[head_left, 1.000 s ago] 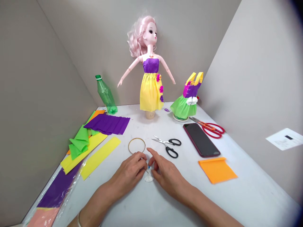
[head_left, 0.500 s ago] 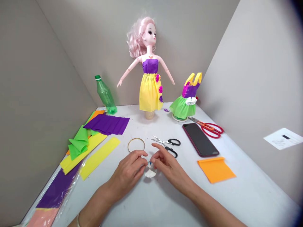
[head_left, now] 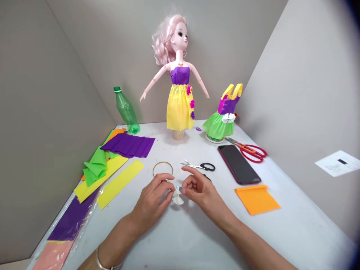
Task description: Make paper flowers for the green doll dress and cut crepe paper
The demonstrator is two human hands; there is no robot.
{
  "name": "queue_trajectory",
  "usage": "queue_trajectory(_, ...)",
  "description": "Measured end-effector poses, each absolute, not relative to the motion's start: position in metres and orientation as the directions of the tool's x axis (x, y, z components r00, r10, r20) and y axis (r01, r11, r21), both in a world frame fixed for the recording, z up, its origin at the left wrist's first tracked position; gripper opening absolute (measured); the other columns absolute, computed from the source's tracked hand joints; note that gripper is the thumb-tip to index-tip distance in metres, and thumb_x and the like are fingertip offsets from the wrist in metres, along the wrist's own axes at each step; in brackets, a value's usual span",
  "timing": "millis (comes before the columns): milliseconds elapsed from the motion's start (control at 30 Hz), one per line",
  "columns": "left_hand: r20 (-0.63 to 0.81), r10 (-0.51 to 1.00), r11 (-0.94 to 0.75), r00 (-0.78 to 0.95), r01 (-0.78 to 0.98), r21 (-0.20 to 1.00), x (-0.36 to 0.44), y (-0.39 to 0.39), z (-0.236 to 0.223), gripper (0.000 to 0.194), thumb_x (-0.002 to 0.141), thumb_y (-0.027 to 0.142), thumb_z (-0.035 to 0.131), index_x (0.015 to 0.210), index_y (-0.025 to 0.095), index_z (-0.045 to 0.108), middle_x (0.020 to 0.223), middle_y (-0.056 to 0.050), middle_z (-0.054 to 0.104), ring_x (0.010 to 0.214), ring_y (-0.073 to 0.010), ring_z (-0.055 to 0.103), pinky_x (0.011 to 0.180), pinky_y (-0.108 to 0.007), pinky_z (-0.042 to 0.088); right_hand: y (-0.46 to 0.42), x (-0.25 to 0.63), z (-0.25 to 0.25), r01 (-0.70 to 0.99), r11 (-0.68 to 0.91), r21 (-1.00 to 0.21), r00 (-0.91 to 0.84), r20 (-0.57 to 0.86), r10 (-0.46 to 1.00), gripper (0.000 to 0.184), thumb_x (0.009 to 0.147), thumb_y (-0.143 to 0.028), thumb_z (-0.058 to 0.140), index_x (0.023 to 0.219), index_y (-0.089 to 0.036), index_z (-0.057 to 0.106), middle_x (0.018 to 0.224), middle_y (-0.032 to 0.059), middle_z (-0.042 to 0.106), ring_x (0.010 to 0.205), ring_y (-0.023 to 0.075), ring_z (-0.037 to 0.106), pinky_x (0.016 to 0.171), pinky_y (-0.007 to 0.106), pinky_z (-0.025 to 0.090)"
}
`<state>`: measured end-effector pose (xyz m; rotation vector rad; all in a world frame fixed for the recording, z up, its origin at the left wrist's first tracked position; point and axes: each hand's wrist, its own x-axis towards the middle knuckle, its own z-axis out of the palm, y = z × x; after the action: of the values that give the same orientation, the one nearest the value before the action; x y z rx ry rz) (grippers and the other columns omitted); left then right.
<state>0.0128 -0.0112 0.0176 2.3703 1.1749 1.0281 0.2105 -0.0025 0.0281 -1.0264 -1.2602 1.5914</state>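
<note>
My left hand (head_left: 152, 200) and my right hand (head_left: 198, 189) meet just above the white table (head_left: 295, 232), both pinching a small white pleated paper fan (head_left: 177, 197) with a blue bit at its gathered top. The fan hangs between my fingertips. A thin gold ring (head_left: 162, 169) lies just beyond my left hand. Small black-handled scissors (head_left: 201, 166) lie just beyond my right hand, partly hidden by its fingers.
A pink-haired doll (head_left: 179, 78) in a purple and yellow paper dress stands at the back, beside a small green and purple paper dress (head_left: 222, 120) and a green bottle (head_left: 126, 111). Coloured paper sheets (head_left: 112, 165) lie left. A phone (head_left: 238, 164), red scissors (head_left: 251, 150) and orange paper (head_left: 257, 199) lie right.
Both hands have lifted the white fan slightly off the table and away from me. My right hand's fingers have curled closer around its top.
</note>
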Motion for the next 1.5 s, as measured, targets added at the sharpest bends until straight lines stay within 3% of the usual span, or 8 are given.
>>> queue_trajectory(167, 0.507, 0.781, -0.621, 0.365, 0.541, 0.567, 0.015, -0.013, 0.020, 0.018, 0.090, 0.005, 0.051, 0.096, 0.021, 0.056, 0.114, -0.006, 0.054, 0.103, -0.0153, 0.058, 0.089, -0.026, 0.045, -0.006, 0.210, 0.036, -0.065, -0.041, -0.997, -0.238, -0.024, 0.971, 0.051, 0.080, -0.021, 0.066, 0.128, -0.025, 0.049, 0.082, -0.0021, 0.059, 0.074, 0.0140, 0.052, 0.069, 0.029, 0.041)
queue_trajectory(333, 0.454, 0.831, -0.557, 0.322, 0.483, 0.676, 0.019, -0.017, 0.021, 0.017, 0.089, 0.006, 0.052, 0.094, 0.022, 0.057, 0.112, -0.005, 0.054, 0.108, -0.0158, 0.055, 0.094, -0.027, 0.042, -0.007, 0.209, 0.040, -0.024, 0.040, -0.999, -0.178, 0.044, 0.983, 0.050, 0.081, -0.019, 0.063, 0.129, -0.025, 0.049, 0.079, -0.0030, 0.059, 0.073, 0.0140, 0.054, 0.071, 0.029, 0.043)
queue_trajectory(500, 0.219, 0.947, -0.286, 0.234, 0.310, 0.907, 0.025, -0.020, 0.029, 0.006, 0.090, 0.020, 0.058, 0.095, 0.023, 0.058, 0.115, -0.004, 0.058, 0.112, -0.0180, 0.054, 0.099, -0.030, 0.039, -0.008, 0.209, 0.040, -0.021, 0.069, -0.997, -0.174, 0.071, 0.982, 0.051, 0.081, -0.018, 0.062, 0.130, -0.025, 0.049, 0.079, -0.0033, 0.059, 0.073, 0.0140, 0.055, 0.072, 0.030, 0.044)
queue_trajectory(600, 0.027, 0.974, -0.057, 0.224, 0.126, 0.990, 0.026, -0.018, 0.035, 0.014, 0.090, 0.032, 0.061, 0.101, 0.023, 0.058, 0.115, -0.004, 0.058, 0.113, -0.0201, 0.055, 0.099, -0.032, 0.040, -0.009, 0.209, 0.039, -0.018, 0.077, -0.997, -0.193, 0.079, 0.978, 0.051, 0.082, -0.017, 0.062, 0.130, -0.026, 0.049, 0.079, -0.0035, 0.059, 0.074, 0.0136, 0.055, 0.073, 0.029, 0.044)
queue_trajectory(733, -0.063, 0.959, 0.055, 0.276, 0.037, 0.998, 0.025, -0.017, 0.039, 0.018, 0.089, 0.038, 0.060, 0.095, 0.021, 0.059, 0.110, -0.004, 0.059, 0.107, -0.0201, 0.056, 0.095, -0.031, 0.041, -0.009, 0.208, 0.037, -0.012, 0.080, -0.997, -0.208, 0.081, 0.975, 0.050, 0.083, -0.017, 0.062, 0.130, -0.028, 0.048, 0.080, -0.0035, 0.059, 0.074, 0.0135, 0.055, 0.073, 0.029, 0.044)
queue_trajectory(1267, -0.110, 0.954, 0.124, 0.279, -0.034, 0.992, 0.027, -0.017, 0.035, 0.014, 0.086, 0.031, 0.063, 0.085, 0.019, 0.056, 0.099, -0.003, 0.060, 0.091, -0.0170, 0.057, 0.082, -0.028, 0.043, -0.012, 0.202, 0.038, 0.023, 0.113, -0.993, -0.240, 0.104, 0.965, 0.050, 0.083, -0.018, 0.061, 0.131, -0.025, 0.048, 0.080, -0.0017, 0.059, 0.074, 0.0148, 0.054, 0.072, 0.030, 0.045)
queue_trajectory(1367, -0.170, 0.937, 0.227, 0.304, -0.161, 0.960, 0.028, -0.017, 0.036, 0.013, 0.085, 0.028, 0.065, 0.083, 0.018, 0.057, 0.098, -0.003, 0.060, 0.088, -0.0153, 0.057, 0.083, -0.028, 0.046, -0.012, 0.203, 0.039, 0.017, 0.101, -0.995, -0.208, 0.095, 0.973, 0.051, 0.082, -0.018, 0.061, 0.131, -0.025, 0.048, 0.080, -0.0016, 0.059, 0.075, 0.0155, 0.056, 0.074, 0.031, 0.045)
queue_trajectory(1500, -0.223, 0.896, 0.365, 0.383, -0.352, 0.862, 0.031, -0.018, 0.038, 0.013, 0.083, 0.024, 0.068, 0.081, 0.018, 0.057, 0.088, -0.001, 0.057, 0.089, -0.0158, 0.057, 0.089, -0.037, 0.052, -0.010, 0.205, 0.042, -0.011, 0.079, -0.997, -0.184, 0.080, 0.980, 0.051, 0.082, -0.018, 0.061, 0.131, -0.025, 0.047, 0.079, -0.0022, 0.060, 0.075, 0.0153, 0.057, 0.075, 0.032, 0.046)
